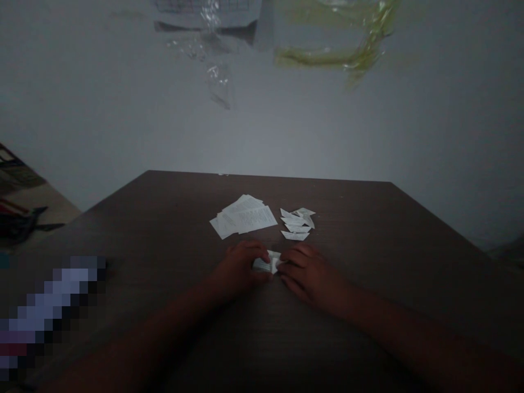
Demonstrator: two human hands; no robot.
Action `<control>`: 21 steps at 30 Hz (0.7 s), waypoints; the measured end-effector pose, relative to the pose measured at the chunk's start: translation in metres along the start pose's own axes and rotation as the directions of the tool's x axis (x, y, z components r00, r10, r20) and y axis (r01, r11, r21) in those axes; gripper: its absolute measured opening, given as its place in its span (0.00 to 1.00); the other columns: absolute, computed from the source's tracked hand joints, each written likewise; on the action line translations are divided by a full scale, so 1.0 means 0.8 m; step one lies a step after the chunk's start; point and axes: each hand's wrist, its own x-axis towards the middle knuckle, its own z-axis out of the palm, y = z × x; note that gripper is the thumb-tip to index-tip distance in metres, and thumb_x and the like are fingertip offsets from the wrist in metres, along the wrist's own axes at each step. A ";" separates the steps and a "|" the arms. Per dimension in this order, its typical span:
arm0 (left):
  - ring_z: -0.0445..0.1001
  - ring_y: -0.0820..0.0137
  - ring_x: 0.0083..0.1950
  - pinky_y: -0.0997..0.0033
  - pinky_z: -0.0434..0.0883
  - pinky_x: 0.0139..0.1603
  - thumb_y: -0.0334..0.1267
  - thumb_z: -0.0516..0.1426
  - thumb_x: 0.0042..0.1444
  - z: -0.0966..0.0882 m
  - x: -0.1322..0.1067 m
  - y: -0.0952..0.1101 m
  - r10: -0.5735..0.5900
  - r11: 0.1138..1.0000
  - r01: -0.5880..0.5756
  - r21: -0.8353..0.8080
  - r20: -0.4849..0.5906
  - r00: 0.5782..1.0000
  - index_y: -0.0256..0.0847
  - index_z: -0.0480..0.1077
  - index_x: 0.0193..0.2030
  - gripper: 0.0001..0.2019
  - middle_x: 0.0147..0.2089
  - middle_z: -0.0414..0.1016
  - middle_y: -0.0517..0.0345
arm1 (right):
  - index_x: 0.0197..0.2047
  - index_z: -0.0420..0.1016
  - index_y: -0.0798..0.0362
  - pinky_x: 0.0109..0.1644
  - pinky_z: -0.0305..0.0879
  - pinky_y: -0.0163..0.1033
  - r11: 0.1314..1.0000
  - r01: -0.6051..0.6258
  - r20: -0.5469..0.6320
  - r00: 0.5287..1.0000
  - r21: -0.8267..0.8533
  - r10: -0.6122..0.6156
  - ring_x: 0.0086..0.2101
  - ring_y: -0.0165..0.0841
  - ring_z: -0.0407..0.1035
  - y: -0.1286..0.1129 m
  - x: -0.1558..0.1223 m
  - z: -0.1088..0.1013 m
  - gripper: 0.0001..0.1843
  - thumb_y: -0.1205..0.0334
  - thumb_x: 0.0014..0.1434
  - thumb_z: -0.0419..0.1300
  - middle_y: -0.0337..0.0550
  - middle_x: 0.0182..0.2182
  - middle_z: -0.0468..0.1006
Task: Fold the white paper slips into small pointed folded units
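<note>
A small piece of folded printed paper [273, 263] lies on the table between my two hands. My left hand [244, 267] grips its left side, thumb and fingers curled round the edge. From the other side my right hand [308, 272] presses its fingertips on the right end of the same paper. Parts of the paper are hidden under the fingers. Just beyond my left hand is a fanned stack of flat printed paper slips [249, 216]. Several folded paper pieces with pointed ends [295, 224] lie in a loose pile beyond my right hand.
The dark brown table [184, 207] meets a pale wall [262, 125] at its far edge. Clear and yellow tape [327, 57] sticks to the wall above. A pixelated, blurred-out object [53, 305] is at the left, and clutter [18, 218] stands beyond the table's left side.
</note>
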 end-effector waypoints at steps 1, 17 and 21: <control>0.80 0.53 0.70 0.45 0.72 0.76 0.37 0.75 0.59 0.000 0.000 0.000 -0.001 1.000 0.001 -0.002 0.001 1.000 0.47 0.84 0.50 0.13 0.66 0.84 0.52 | 0.55 0.83 0.48 0.60 0.76 0.59 1.000 -0.007 0.014 1.000 0.005 0.007 0.54 0.50 0.76 -0.002 0.000 -0.001 0.09 0.67 0.75 0.66 0.51 0.53 0.85; 0.81 0.51 0.69 0.37 0.69 0.76 0.31 0.74 0.60 0.001 0.001 0.008 -0.027 1.000 0.027 -0.001 -0.007 1.000 0.46 0.83 0.48 0.12 0.63 0.85 0.52 | 0.55 0.83 0.52 0.59 0.77 0.58 0.998 -0.042 0.095 0.995 0.040 0.038 0.53 0.50 0.78 -0.007 0.001 -0.003 0.08 0.64 0.74 0.67 0.52 0.52 0.87; 0.79 0.51 0.71 0.39 0.70 0.76 0.32 0.74 0.59 -0.001 -0.001 0.011 -0.039 0.999 0.039 0.012 0.002 0.999 0.47 0.83 0.49 0.13 0.65 0.84 0.53 | 0.54 0.83 0.51 0.60 0.77 0.58 0.998 -0.048 0.091 0.995 0.043 0.044 0.53 0.49 0.78 -0.007 0.002 -0.005 0.08 0.65 0.74 0.67 0.52 0.52 0.87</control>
